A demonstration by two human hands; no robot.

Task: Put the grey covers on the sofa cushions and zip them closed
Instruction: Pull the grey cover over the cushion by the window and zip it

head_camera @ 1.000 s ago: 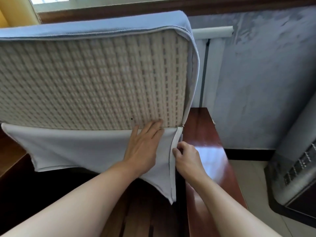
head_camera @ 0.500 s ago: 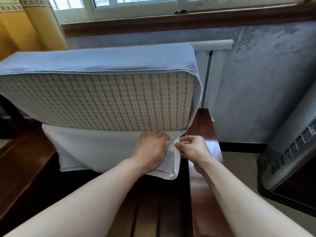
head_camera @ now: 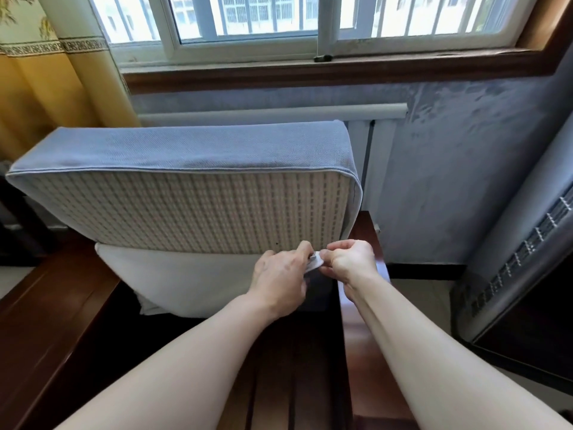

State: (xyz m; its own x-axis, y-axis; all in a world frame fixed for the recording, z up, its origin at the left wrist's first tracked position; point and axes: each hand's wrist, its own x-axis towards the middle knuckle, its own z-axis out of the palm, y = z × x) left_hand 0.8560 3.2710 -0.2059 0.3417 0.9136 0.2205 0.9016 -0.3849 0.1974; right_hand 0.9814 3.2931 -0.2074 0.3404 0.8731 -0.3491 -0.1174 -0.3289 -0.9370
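- At the centre of view the sofa cushion [head_camera: 186, 209] stands tilted on the wooden sofa frame [head_camera: 55, 305], its grey cover [head_camera: 192, 147] pulled over top and sides; a pale flap [head_camera: 192, 283] hangs loose at 6 o'clock
- Left hand [head_camera: 279, 277] pinches the flap's corner [head_camera: 314, 261]; right hand [head_camera: 350, 259], at its 3 o'clock, is curled at the same corner, apparently on the zip pull, though that is hidden
- Judgement: keep both edges taut and aligned; draw the slider steadily so no fabric catches

The grey cover [head_camera: 198, 150] sheathes the upright woven cushion [head_camera: 192, 212] (its pale flap [head_camera: 186, 283] hanging unzipped).
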